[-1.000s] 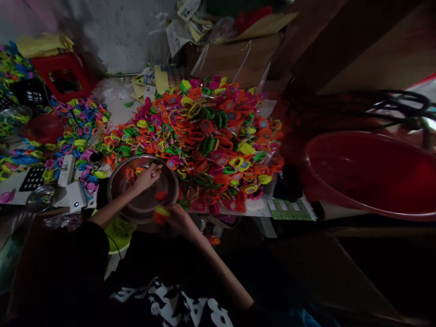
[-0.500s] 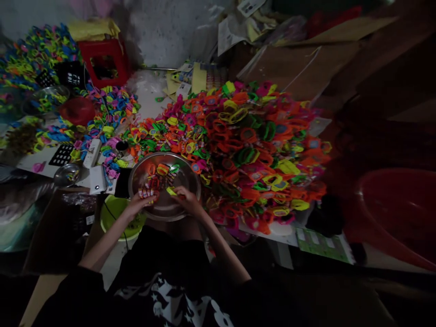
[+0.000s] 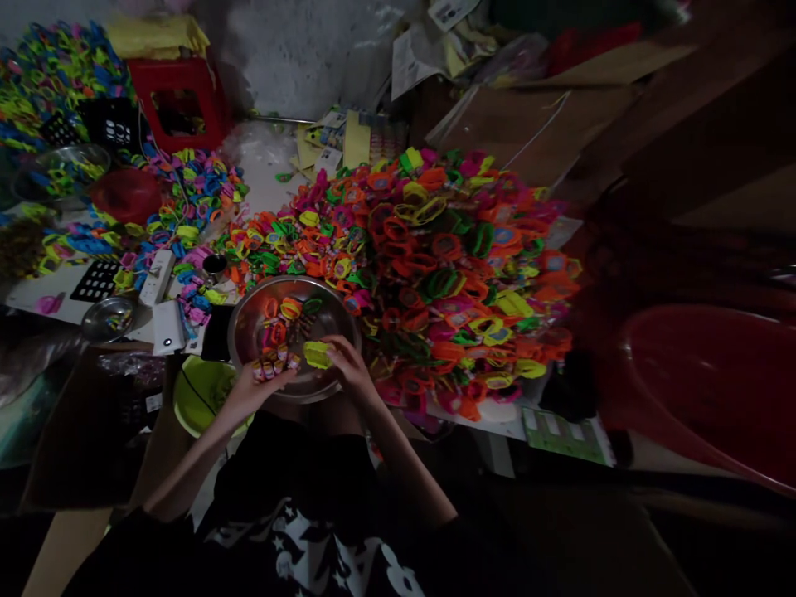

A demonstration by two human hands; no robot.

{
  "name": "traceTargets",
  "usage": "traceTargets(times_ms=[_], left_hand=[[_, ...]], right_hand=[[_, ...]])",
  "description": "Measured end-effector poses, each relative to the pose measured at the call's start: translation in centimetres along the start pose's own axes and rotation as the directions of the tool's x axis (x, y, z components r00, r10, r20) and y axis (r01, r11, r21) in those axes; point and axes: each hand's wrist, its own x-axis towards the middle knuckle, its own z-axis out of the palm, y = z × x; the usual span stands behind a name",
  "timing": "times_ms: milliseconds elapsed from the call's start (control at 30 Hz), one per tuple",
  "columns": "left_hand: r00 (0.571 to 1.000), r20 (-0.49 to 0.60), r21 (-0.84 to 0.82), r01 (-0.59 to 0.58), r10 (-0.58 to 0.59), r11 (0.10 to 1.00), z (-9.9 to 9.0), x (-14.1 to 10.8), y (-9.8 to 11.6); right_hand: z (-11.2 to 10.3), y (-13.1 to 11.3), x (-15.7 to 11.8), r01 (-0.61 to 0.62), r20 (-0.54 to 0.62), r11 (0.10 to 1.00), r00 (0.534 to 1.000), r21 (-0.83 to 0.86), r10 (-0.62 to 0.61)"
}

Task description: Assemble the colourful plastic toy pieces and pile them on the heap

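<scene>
A wide metal bowl (image 3: pixel 240 319) rests at my lap by the table's edge. My left hand (image 3: pixel 266 390) is over its near left side, closed around several small tubes with pale, printed wrappers (image 3: pixel 274 365). Over the right side of the bowl, my right hand (image 3: pixel 349 366) grips a yellow plastic toy watch (image 3: pixel 317 355) between thumb and fingers. Deeper in the bowl lie a few orange toy watches (image 3: pixel 290 308) and a green one (image 3: pixel 312 307), with small tubes around them. The room is dim, so fine details are unclear.
Right of the bowl rises a big heap of bright toy watches (image 3: pixel 448 282). A red basin (image 3: pixel 702 373) stands at far right. To the left are a power strip (image 3: pixel 157 278), a white box-like device (image 3: pixel 168 327), a small metal dish (image 3: pixel 107 319) and, lower, a lime-green basin (image 3: pixel 192 402).
My right hand has turned the yellow toy watch, so more of it shows. My left hand stays closed on the tubes. The whole view has shifted slightly.
</scene>
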Motion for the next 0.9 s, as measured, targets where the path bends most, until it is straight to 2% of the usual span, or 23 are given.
traceTargets(times_ms=[133,333,400,467,567,667,767,900], left_hand=[[0.992,0.092,-0.028,-0.088,0.091,0.996,0.4,0.0,0.5],[0.99,0.096,-0.026,-0.106,0.108,0.994,0.6,0.7,-0.7],[0.988,0.103,-0.02,-0.111,0.112,0.994,0.6,0.6,-0.8],[0.987,0.107,0.004,-0.124,0.123,0.992,0.5,0.4,-0.6],[0.985,0.108,0.053,-0.137,0.131,0.989,0.4,0.1,-0.2],[0.991,0.078,0.063,-0.112,0.107,0.992,0.3,0.0,0.2],[0.995,0.044,0.071,-0.098,0.095,0.993,0.3,0.0,0.5],[0.989,0.019,0.118,-0.148,0.147,0.982,0.1,-0.2,0.9]], right_hand=[[0.5,-0.6,-0.4,0.173,-0.012,0.956,0.983,-0.236,-0.181],[0.3,-1.8,-1.7,0.257,0.107,0.855,0.966,-0.45,-0.234],[0.1,-2.7,-2.0,0.349,0.168,0.778,0.937,-0.523,-0.307],[0.0,-3.8,-2.2,0.447,0.241,0.664,0.892,-0.599,-0.382],[-0.1,-5.1,-2.5,0.536,0.318,0.526,0.834,-0.661,-0.45],[-0.1,-5.9,-2.8,0.576,0.397,0.533,0.816,-0.62,-0.42],[-0.2,-6.3,-3.1,0.551,0.437,0.538,0.834,-0.638,-0.337],[-0.5,-6.8,-3.1,0.573,0.494,0.444,0.819,-0.689,-0.291]])
